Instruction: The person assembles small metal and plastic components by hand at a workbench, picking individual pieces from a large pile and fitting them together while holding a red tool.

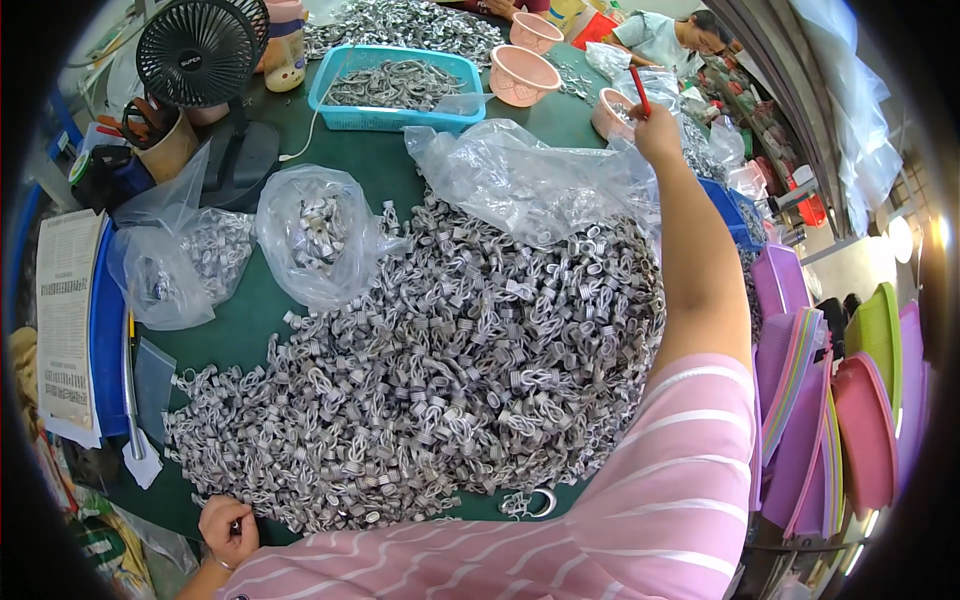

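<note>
1. Dark green tabletop (pixel 250 335) fills the workspace, crowded by a black plastic desk fan (pixel 200 55) at the far left and a turquoise plastic basket (pixel 395 120) of silvery pieces at the far side.
2. Across the middle spreads a broad heap of small, looped, silver-grey metal pieces (pixel 450 350), its far edge partly covered by a large crumpled clear plastic bag (pixel 530 175).
3. The right hand (pixel 657 135) reaches beyond the heap, its fingers closed around a slim red stick-like tool (pixel 640 92), near a small pink plastic basket (pixel 612 118).
4. The left hand (pixel 230 528) rests by the heap's near-left edge, fingers loosely curled; whether they grip anything, I cannot tell.
5. Judging by the layout, only a small share is bagged, in a rounded clear plastic bag (pixel 320 235) left of the heap; most pieces remain loose, so much seems left.
</note>
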Available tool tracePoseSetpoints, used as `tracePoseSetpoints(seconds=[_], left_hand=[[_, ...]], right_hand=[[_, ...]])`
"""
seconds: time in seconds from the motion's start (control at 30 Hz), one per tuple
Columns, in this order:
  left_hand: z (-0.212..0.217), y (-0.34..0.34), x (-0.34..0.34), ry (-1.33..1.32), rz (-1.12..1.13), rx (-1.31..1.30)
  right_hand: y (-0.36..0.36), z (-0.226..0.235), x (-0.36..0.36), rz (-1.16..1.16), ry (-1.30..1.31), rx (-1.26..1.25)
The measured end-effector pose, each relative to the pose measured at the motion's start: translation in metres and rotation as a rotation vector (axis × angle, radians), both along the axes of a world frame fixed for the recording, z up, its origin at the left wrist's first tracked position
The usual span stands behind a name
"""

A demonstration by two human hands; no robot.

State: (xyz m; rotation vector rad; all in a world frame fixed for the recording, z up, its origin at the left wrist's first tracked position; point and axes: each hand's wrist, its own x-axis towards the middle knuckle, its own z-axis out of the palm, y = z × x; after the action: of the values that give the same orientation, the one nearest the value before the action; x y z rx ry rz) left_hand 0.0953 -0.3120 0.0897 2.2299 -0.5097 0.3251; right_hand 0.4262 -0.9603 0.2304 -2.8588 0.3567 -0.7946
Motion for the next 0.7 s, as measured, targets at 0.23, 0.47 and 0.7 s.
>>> tracePoseSetpoints(seconds=[0.23, 0.47, 0.7], left_hand=[[-0.001, 0.003, -0.001, -0.023, -0.013, -0.056], [0.003, 0.000, 0.004, -0.005, -0.025, -0.132], [-0.007, 0.009, -0.005, 0.278, 0.002, -0.387]], right_hand=[[-0.044, -0.002, -0.037, -0.033, 0.825, -0.291], [0.011, 0.036, -0.083, -0.018, 0.577, 0.073], [0.155, 0.106, -0.164, 0.109, -0.048, 0.480]])
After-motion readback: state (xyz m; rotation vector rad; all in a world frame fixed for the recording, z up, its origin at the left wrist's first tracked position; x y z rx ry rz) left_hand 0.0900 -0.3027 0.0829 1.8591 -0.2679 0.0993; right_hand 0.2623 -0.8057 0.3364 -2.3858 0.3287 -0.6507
